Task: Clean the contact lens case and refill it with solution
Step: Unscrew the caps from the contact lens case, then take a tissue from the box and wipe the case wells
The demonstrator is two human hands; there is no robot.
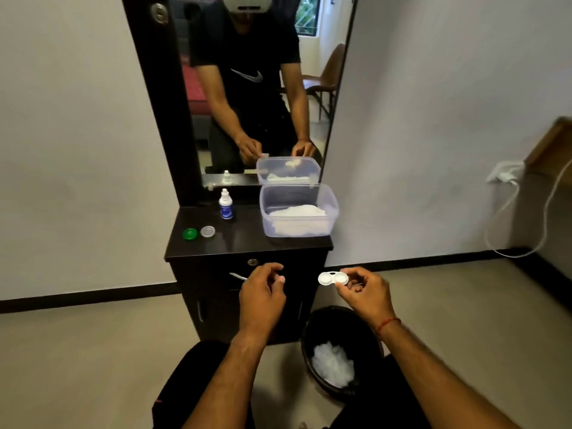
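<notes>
My right hand (363,292) pinches the right end of the white contact lens case (331,278) and holds it in the air in front of the dark cabinet (247,243). Both wells of the case are uncapped. My left hand (263,292) hovers to the left of the case with its fingers curled together, and I see nothing in it. A green cap (190,234) and a clear cap (207,231) lie side by side on the cabinet top at the left. Behind them the small solution bottle (226,208) stands upright.
An open clear plastic box (331,209) with white tissue inside sits on the cabinet top at the right. A black bin (309,332) holding white waste stands on the floor below my right hand. A mirror (263,88) rises behind the cabinet. A white cable (507,212) hangs at the right wall.
</notes>
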